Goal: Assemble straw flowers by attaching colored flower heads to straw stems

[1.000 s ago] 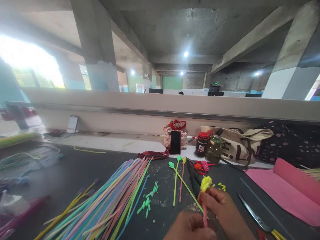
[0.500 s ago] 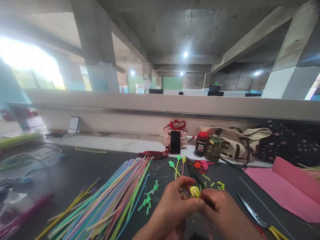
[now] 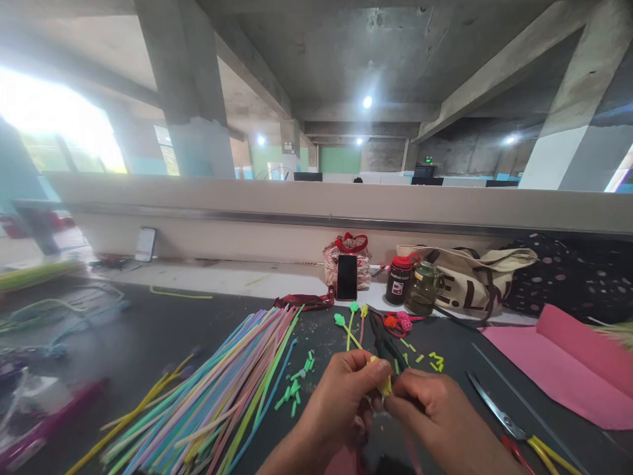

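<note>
Between my hands is a small yellow pipe-cleaner flower (image 3: 387, 385), partly covered by fingers. My left hand (image 3: 341, 396) pinches its head with the thumb pressed on top. Close on the other side, my right hand (image 3: 432, 406) has its fingertips closed at the lower edge of the same flower. A blurred pink stem (image 3: 411, 450) shows below the hands. Just beyond lie finished-looking flowers, with green heads (image 3: 339, 320) and a yellow head (image 3: 364, 310) on thin stems. Black-handled pliers (image 3: 380, 336) lie behind my fingers.
A bundle of pastel pipe cleaners (image 3: 212, 389) spreads at the left. Green clippings (image 3: 291, 389) and yellow clippings (image 3: 436, 361) are scattered about. Scissors (image 3: 504, 422) and pink paper (image 3: 558, 369) lie right. A phone (image 3: 347, 277), bottles (image 3: 398, 280) and a tote bag (image 3: 465, 280) stand behind.
My left thumb has moved up onto the yellow flower, which now sits lower and is more covered. The right hand stays close beside it. The view has shifted slightly.
</note>
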`<state>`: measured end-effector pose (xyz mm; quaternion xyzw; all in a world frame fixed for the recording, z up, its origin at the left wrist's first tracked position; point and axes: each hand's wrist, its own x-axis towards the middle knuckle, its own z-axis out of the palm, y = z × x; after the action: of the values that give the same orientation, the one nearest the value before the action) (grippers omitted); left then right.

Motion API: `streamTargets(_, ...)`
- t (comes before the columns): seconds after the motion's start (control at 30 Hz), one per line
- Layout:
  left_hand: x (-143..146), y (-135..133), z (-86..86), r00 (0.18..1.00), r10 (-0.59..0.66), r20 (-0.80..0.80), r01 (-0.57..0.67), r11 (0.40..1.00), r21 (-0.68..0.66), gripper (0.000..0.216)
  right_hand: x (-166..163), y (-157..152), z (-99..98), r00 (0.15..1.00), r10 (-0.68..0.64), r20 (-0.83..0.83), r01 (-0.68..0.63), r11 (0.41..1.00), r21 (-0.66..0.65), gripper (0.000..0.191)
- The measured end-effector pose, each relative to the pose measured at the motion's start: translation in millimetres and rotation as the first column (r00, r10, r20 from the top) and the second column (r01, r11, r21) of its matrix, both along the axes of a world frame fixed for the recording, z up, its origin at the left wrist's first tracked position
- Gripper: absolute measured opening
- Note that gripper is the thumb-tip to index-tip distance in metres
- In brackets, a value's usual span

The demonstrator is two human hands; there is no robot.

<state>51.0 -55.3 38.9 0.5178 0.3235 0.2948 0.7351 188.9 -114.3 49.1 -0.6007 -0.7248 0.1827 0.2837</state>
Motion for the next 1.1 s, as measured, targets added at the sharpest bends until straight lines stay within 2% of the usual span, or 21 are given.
streamTargets(0.17, 5, 1, -5.3, 1.000, -0.009, -0.007, 0.009, 1.000, -0.018, 0.042, 1, -1, -1.0, 1.000, 0.000, -0.002, 0.000, 1.000, -0.018, 0.029)
streamTargets(0.33, -2, 6, -1.5, 0.995, -0.038, 0.097, 0.042, 0.998, -0.045, 0.042, 3, -1, 1.2, 0.995, -0.042, -0.086, 0.025, 0.982, -0.185, 0.029)
streamTargets(0.43, -9, 8, 5.6, 0.988, -0.106, 0.110, 0.118, 0.987, -0.105, 0.043, 3, -3, 7.3, 0.974, -0.026, -0.226, -0.047, 0.950, -0.309, 0.024)
streamTargets(0.53, -13, 8, 9.2, 0.982, -0.181, 0.056, 0.186, 0.977, -0.102, 0.036, 3, -4, 13.0, 0.923, -0.002, -0.384, -0.161, 0.906, -0.392, 0.021)
streamTargets(0.63, -13, 8, 6.3, 0.979, -0.201, 0.041, 0.204, 0.974, -0.095, 0.028, 3, -4, 14.5, 0.884, 0.005, -0.468, -0.226, 0.881, -0.416, 0.017)
streamTargets(0.73, -12, 8, 0.0, 0.979, -0.199, 0.046, 0.202, 0.974, -0.103, 0.025, 5, -2, 12.8, 0.887, 0.003, -0.461, -0.216, 0.886, -0.409, 0.015)
streamTargets(0.87, -10, 7, -4.4, 0.987, -0.126, 0.095, 0.133, 0.989, -0.071, 0.027, 6, 0, 13.2, 0.885, -0.013, -0.465, -0.186, 0.906, -0.380, 0.016)
streamTargets(0.97, -8, 5, -2.5, 0.992, -0.031, 0.123, 0.036, 0.999, -0.035, 0.025, 5, 0, 15.7, 0.869, -0.017, -0.494, -0.190, 0.911, -0.367, 0.021)
streamTargets(1.1, -3, -1, 1.2, 0.982, 0.034, 0.184, -0.027, 0.999, -0.039, 0.020, 4, 1, 16.6, 0.860, -0.028, -0.510, -0.168, 0.927, -0.334, 0.018)
